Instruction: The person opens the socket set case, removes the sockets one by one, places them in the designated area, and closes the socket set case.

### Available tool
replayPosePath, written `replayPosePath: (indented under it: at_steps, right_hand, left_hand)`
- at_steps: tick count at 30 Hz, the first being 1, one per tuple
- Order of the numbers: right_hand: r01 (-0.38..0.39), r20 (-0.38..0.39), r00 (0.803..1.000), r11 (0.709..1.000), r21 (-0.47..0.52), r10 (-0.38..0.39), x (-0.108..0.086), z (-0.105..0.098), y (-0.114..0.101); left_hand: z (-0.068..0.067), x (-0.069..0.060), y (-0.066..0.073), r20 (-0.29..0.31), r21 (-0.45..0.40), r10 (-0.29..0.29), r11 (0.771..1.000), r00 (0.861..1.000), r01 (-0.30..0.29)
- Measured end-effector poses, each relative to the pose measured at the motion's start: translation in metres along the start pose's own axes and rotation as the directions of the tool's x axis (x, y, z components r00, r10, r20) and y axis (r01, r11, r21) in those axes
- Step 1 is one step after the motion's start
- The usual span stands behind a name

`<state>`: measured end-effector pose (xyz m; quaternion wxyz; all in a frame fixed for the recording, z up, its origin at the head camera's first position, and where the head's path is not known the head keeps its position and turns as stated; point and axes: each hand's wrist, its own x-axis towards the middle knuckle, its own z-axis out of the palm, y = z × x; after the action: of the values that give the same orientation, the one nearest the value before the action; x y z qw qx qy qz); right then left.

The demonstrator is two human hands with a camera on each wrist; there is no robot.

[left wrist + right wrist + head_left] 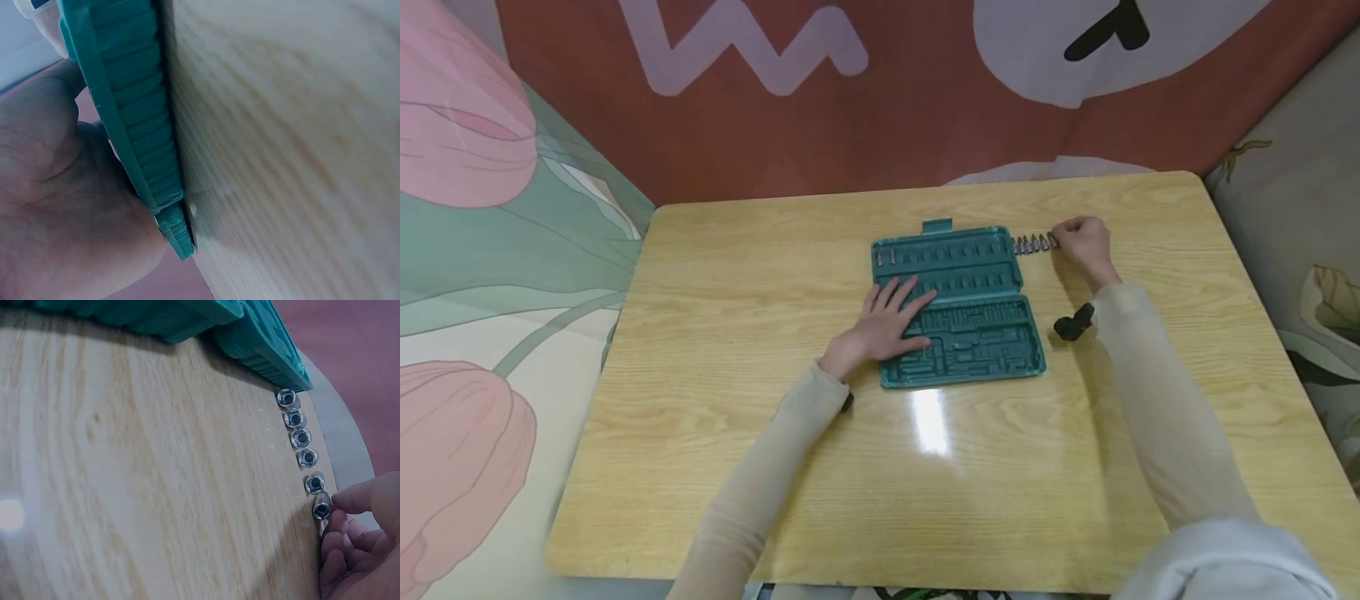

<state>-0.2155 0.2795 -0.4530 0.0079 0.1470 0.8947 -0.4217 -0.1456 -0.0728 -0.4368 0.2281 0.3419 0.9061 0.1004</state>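
A green plastic tool case (992,337) lies unfolded on the table, its moulded slots facing up. Two small metal pieces (892,256) sit in slots at its upper left. My left hand (883,325) rests spread on the case's left side; in the left wrist view the palm (56,187) is against the case's edge. To the right of the case runs a row of several metal sockets (1032,243), standing on the table. At the row's outer end my right hand (1086,246) pinches the last socket (322,507) between thumb and fingers.
The wooden table (737,275) reaches out on all sides of the case. A red cloth (917,142) with pale shapes hangs behind its back edge. A black wrist camera (1073,323) sticks out from the right sleeve.
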Motion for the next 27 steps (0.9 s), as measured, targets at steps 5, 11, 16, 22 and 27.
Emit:
replayPosePath:
  at_steps: [5,11,16,22,27]
  right_hand:
    - [0.002,-0.002,1.0,1.0,-0.002,-0.002,-0.001,-0.002,-0.001]
    - [-0.019,0.019,1.0,1.0,-0.004,0.019,-0.002,-0.007,-0.001]
    - [-0.029,0.082,0.996,0.999,0.023,0.027,-0.003,-0.01,-0.002]
    - [-0.021,0.131,0.991,0.999,0.035,0.016,-0.006,-0.009,-0.006]
    - [0.054,0.092,0.994,0.999,-0.001,-0.054,-0.007,0.002,-0.015]
  left_hand:
    - [0.001,0.001,-0.001,-0.01,-0.013,0.01,1.0,1.0,-0.01]
    - [0.003,0.004,-0.001,-0.014,-0.017,0.018,1.0,1.0,-0.018]
    - [0.004,0.003,-0.001,-0.009,-0.009,0.002,1.0,1.0,-0.002]
    - [0.005,0.003,-0.003,-0.01,-0.017,-0.003,1.0,1.0,0.003]
    - [0.005,0.003,-0.004,-0.015,-0.021,0.003,1.0,1.0,-0.004]
